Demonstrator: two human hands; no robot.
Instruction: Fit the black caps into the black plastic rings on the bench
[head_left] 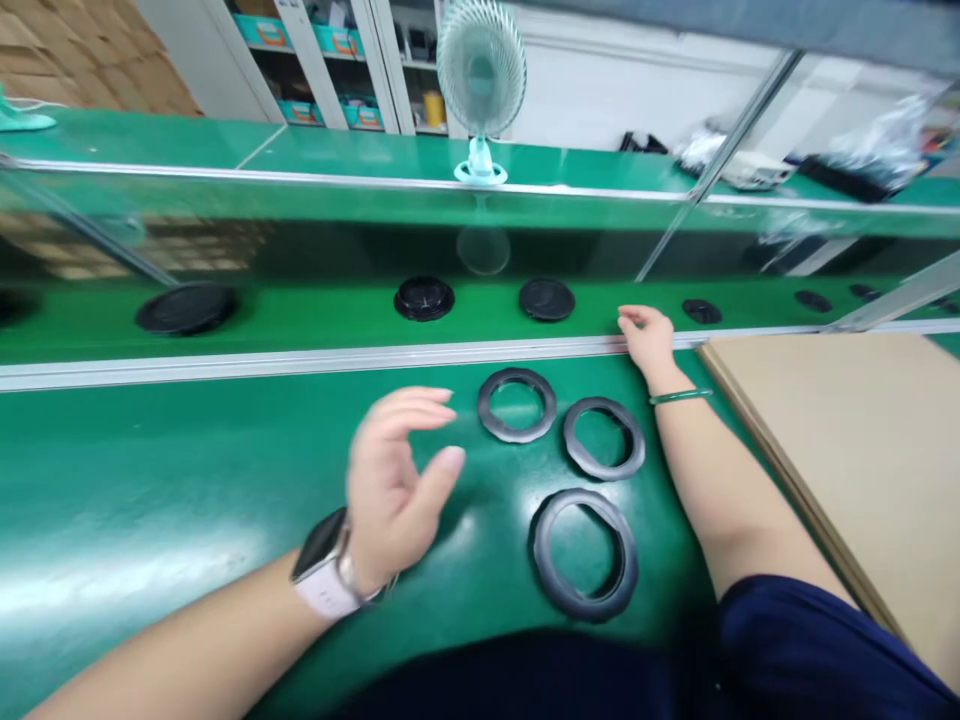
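Observation:
My left hand hovers over the green table, fingers and thumb apart, holding nothing. To its right lie three dark grey rings with wavy rims: a far ring, a middle ring and a larger near ring. My right hand reaches out to the metal edge of the green belt, its fingers bent loosely with a gap to the thumb and nothing visible between them. It is between two black round parts on the belt, a left one and a right one.
Along the green belt sit more black discs, including a ridged disc and a blurred disc. Flat cardboard sheets are stacked at right. A fan stands on the shelf above; a slanted metal post rises behind the belt.

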